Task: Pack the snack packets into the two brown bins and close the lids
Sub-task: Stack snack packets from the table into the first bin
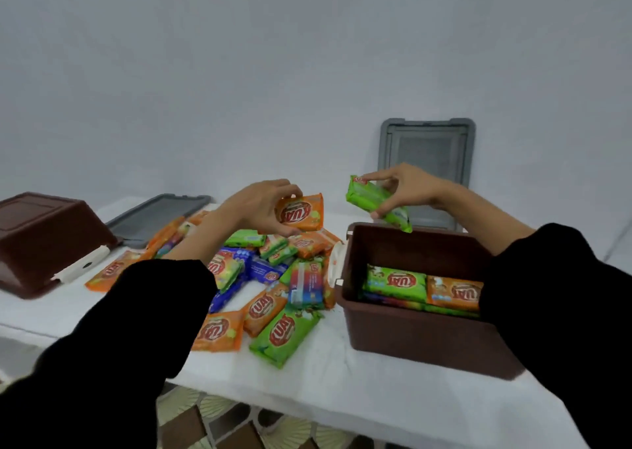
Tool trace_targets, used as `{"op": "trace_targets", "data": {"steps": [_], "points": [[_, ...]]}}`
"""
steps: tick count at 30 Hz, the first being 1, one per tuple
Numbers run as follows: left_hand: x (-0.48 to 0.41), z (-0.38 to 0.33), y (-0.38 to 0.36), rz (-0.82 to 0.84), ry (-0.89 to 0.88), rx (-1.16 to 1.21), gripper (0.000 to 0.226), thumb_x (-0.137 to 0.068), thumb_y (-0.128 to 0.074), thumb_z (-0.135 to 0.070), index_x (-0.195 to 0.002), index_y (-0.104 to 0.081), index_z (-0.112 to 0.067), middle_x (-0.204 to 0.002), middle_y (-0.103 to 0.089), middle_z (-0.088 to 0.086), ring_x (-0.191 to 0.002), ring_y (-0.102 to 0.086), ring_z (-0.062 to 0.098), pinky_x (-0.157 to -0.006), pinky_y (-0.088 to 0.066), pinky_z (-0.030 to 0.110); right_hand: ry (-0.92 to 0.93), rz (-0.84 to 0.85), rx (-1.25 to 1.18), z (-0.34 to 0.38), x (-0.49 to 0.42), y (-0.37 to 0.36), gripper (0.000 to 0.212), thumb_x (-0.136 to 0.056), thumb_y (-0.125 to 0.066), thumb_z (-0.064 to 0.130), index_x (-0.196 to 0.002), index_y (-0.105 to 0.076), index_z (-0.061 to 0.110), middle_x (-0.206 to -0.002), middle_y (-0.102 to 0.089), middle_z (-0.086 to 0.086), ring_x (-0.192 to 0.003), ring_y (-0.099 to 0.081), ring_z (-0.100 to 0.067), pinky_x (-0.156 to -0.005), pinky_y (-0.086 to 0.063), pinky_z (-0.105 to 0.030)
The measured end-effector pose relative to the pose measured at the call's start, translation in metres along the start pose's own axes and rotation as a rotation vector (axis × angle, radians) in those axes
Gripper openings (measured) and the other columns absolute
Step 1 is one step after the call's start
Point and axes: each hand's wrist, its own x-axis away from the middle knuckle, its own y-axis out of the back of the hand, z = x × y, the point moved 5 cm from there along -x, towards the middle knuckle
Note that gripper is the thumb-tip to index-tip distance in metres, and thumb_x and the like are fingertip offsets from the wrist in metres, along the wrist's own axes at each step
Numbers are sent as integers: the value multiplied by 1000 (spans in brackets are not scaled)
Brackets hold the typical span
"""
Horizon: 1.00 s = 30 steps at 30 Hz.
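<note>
Glossy foil-like packets (pixel 283 335), matt plastic bin (pixel 420 339) (brown), white cloth-covered table (pixel 359 390).

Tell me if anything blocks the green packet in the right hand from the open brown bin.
Nothing visible does: the right hand holds the green rectangular snack packet above the far rim of the open brown plastic bin.
</note>
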Motion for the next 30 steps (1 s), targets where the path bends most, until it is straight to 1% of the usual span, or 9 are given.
{"op": "trace_targets", "data": {"steps": [2, 5, 9, 12, 15, 19, 23, 27, 30], "points": [[-24, -30, -9, 17, -70, 11, 91, -53, -46, -77, -120, -51, -16, -108, -59, 2, -93, -57, 20, -79, -48, 32, -67, 9, 94, -25, 22, 13, 77, -64, -84, 24, -132, -50, 34, -135, -53, -12, -127, -47, -26, -102, -40, -35], [-54, -79, -27, 87, -169, -7, 85, -57, -50, -76, -117, -52, -16, -104, -59, 2, -91, -57, 19, -75, -46, 29, -176, 45, 241, -60, 51, 20, 75, -67, -82, 25, -134, -48, 30, -134, -52, -10, -124, -48, -25, -88, -36, -25], [-83, -142, -58, 203, -290, -57, 76, -63, -67, -61, -119, -52, -13, -109, -58, 4, -97, -56, 21, -76, -42, 28, -292, 98, 461, -98, 71, 6, 78, -65, -82, 31, -136, -48, 29, -133, -54, -6, -120, -50, -25, -90, -40, -27], [-100, -170, -85, 289, -337, -151, 68, -68, -73, -53, -117, -52, -11, -110, -57, 8, -99, -56, 25, -76, -42, 30, -303, 111, 562, -119, 77, -9, 80, -63, -83, 27, -135, -49, 29, -133, -53, -2, -120, -49, -23, -89, -43, -31], [-109, -178, -115, 360, -321, -239, 69, -70, -70, -56, -119, -54, -9, -113, -56, 11, -101, -57, 27, -79, -44, 34, -311, 114, 629, -136, 81, -28, 80, -63, -83, 23, -135, -48, 28, -134, -52, -4, -122, -47, -25, -89, -45, -34], [-109, -178, -133, 331, -339, -303, 67, -72, -64, -62, -113, -62, -9, -110, -58, 7, -93, -60, 25, -68, -43, 32, -307, 79, 615, -149, 79, -42, 79, -61, -85, 22, -133, -51, 22, -133, -51, -9, -123, -47, -26, -93, -45, -36], [-109, -178, -136, 323, -352, -249, 65, -73, -66, -58, -120, -59, -13, -114, -57, 6, -99, -59, 26, -77, -47, 36, -296, 48, 625, -149, 77, -42, 75, -58, -86, 14, -127, -58, 18, -130, -56, -9, -119, -53, -27, -94, -48, -36], [-108, -179, -138, 344, -345, -194, 63, -74, -67, -54, -121, -58, -13, -115, -58, 6, -101, -59, 25, -80, -47, 34, -295, 0, 655, -147, 75, -45, 68, -60, -83, 6, -123, -61, 15, -127, -59, -11, -116, -56, -28, -91, -51, -36], [-105, -178, -130, 352, -306, -123, 62, -76, -67, -52, -122, -60, -11, -116, -65, 6, -104, -61, 23, -86, -49, 34, -307, 38, 596, -145, 75, -42, 68, -62, -85, 22, -124, -59, 19, -127, -58, -7, -115, -56, -26, -86, -48, -34]]}}
